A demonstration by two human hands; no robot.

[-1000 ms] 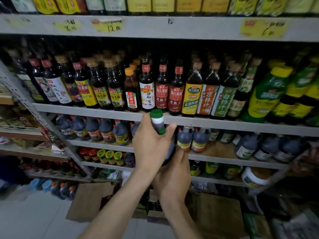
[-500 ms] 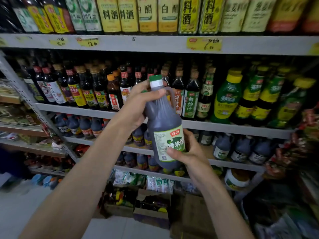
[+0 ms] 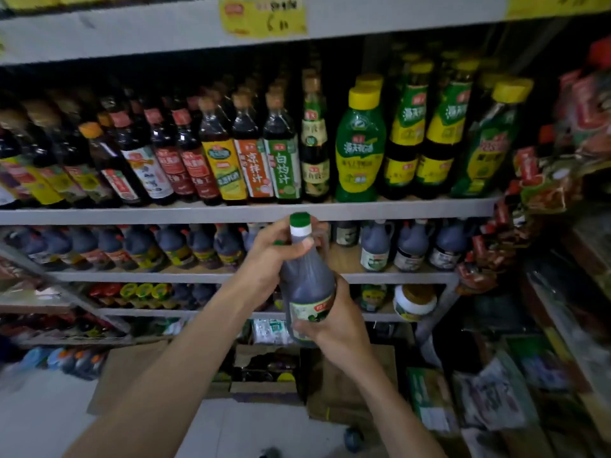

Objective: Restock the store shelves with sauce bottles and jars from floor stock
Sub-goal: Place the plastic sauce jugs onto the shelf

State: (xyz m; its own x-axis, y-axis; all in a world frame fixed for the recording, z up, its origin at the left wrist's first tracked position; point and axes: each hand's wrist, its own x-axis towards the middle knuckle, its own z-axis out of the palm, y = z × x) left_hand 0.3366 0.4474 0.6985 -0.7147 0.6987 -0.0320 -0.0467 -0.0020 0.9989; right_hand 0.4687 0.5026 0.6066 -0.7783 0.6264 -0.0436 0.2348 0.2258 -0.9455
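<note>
Before the middle shelves of the rack: holding one dark sauce bottle (image 3: 307, 285) upright and clear of every board. Gripping its neck with the left hand (image 3: 264, 259), just under the green cap (image 3: 300, 219). Clasping its lower body with the right hand (image 3: 335, 325), with fingers curled across the label. Not yet shelved.

Behind the bottle, on the jug shelf (image 3: 165, 277): showing a bare patch of board (image 3: 345, 259) between the red-capped jugs (image 3: 172, 246) at left and the pale-labelled handled bottles (image 3: 375, 249) at right. Judged the likely slot, given the similar shape and label of those at right. Above, on the soy-sauce shelf (image 3: 165, 214): packed across its front with tall bottles, with no obvious gap. Lower down: carrying small green-lidded jars (image 3: 145, 290) and a squat white jar (image 3: 415, 302).

On the floor below: showing an open cardboard box (image 3: 264, 390) with dark bottles and a yellow cap inside. Taken as floor stock awaiting transfer. Too blurred to count, as with the neighbouring cartons.

Judged progress: mid-task, well short of finished. Done, as far as visible: most front rows filled. Left to do: setting this bottle into the gap, pushing it level with its neighbours, then emptying the box bottle by bottle.
</note>
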